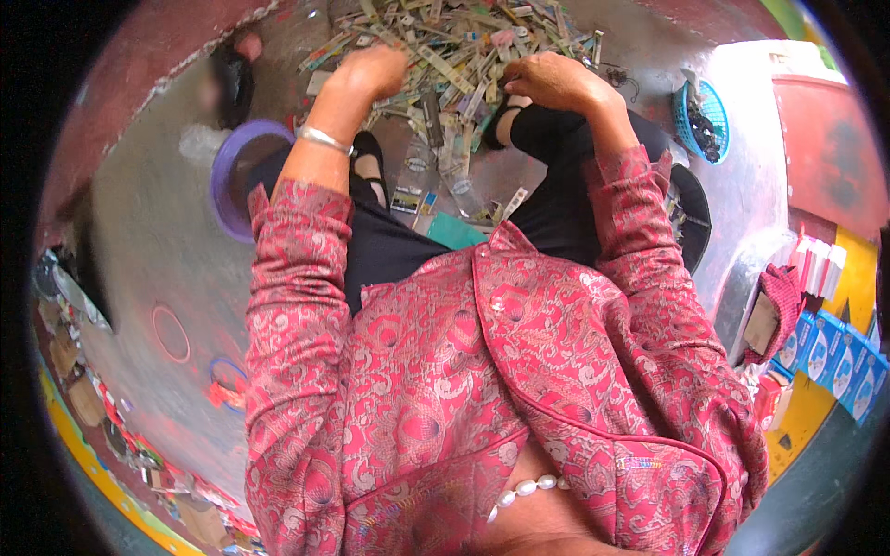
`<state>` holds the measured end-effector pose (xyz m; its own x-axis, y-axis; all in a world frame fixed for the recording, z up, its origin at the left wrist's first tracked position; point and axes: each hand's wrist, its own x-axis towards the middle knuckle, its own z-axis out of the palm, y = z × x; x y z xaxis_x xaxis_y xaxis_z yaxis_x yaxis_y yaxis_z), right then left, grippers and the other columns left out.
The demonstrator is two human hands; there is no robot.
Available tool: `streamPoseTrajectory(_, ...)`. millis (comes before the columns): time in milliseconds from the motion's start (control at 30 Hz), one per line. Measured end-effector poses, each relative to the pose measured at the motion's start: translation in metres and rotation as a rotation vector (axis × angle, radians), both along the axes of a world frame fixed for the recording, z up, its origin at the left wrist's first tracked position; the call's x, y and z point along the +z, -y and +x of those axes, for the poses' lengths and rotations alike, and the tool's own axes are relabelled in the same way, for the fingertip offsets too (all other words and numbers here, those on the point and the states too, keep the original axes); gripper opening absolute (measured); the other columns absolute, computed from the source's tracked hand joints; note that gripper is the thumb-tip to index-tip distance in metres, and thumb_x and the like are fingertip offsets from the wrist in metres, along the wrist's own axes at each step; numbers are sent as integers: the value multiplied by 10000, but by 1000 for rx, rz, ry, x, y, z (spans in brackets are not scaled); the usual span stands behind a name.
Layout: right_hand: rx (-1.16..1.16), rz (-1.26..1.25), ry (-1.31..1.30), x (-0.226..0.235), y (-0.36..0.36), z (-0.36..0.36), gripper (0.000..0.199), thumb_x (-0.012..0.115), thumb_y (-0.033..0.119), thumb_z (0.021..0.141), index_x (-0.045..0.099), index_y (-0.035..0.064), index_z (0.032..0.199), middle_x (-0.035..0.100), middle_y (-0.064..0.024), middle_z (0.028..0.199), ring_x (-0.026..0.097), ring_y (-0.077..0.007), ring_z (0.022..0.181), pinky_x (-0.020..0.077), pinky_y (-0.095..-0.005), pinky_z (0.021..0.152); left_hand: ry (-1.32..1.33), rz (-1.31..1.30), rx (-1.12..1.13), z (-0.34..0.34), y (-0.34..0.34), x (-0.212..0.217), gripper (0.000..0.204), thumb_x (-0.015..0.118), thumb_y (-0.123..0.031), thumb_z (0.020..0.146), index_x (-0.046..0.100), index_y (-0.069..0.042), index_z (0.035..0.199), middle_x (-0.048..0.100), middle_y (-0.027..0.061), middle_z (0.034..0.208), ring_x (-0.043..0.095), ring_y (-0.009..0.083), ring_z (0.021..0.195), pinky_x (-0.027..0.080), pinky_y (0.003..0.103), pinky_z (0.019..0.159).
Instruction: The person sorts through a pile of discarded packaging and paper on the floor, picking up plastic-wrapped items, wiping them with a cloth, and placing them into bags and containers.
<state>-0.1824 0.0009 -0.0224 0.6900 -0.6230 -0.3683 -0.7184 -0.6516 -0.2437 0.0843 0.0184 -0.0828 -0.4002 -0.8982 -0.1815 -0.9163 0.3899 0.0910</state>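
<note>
Both my hands are over a heap of thin, flat printed packets and strips (450,65) spread on the floor. My left hand (374,70), with a silver bangle at the wrist, hangs over the heap's left side, fingers curled under and mostly hidden. On the right side, my right hand (554,80) is bent at the wrist with its fingers drawn together. Whatever either hand may hold cannot be made out. A long dark strip (431,118) lies between my feet, near clear plastic wrappers (459,185) and a green flat piece (454,232).
To my left stands a purple basin (221,181), with a black bag (234,85) beyond it. A light-blue basket (721,120) with dark contents and a black round container (697,227) are to my right. Blue boxes (839,361) stand farther right. A red hoop (171,334) lies left.
</note>
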Motion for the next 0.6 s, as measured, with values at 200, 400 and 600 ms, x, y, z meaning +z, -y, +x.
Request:
streamPoseTrajectory(200,-299,-52,-182,12,13,-38,264,527,268,807,632,55,924,629,-173,819,619,-300,780,487,-384,667,51,235,-44,-17,1,0,209,534,-205,770,642,-26,784,607,225,798,601,374,752,484,449,686)
streamPoseTrajectory(400,-17,55,-205,-12,1,2,187,537,150,724,659,36,810,650,-136,805,639,-290,766,505,-400,628,134,227,67,-35,2,-1,276,559,-281,777,630,-15,766,611,218,795,597,372,767,486,447,685)
streamPoseTrajectory(600,-21,-159,-34,-23,-3,28,178,529,173,747,670,84,809,652,-93,828,639,-253,774,503,-392,610,112,210,111,-54,3,14,322,554,-346,788,636,-34,788,616,202,800,596,367,787,478,447,667)
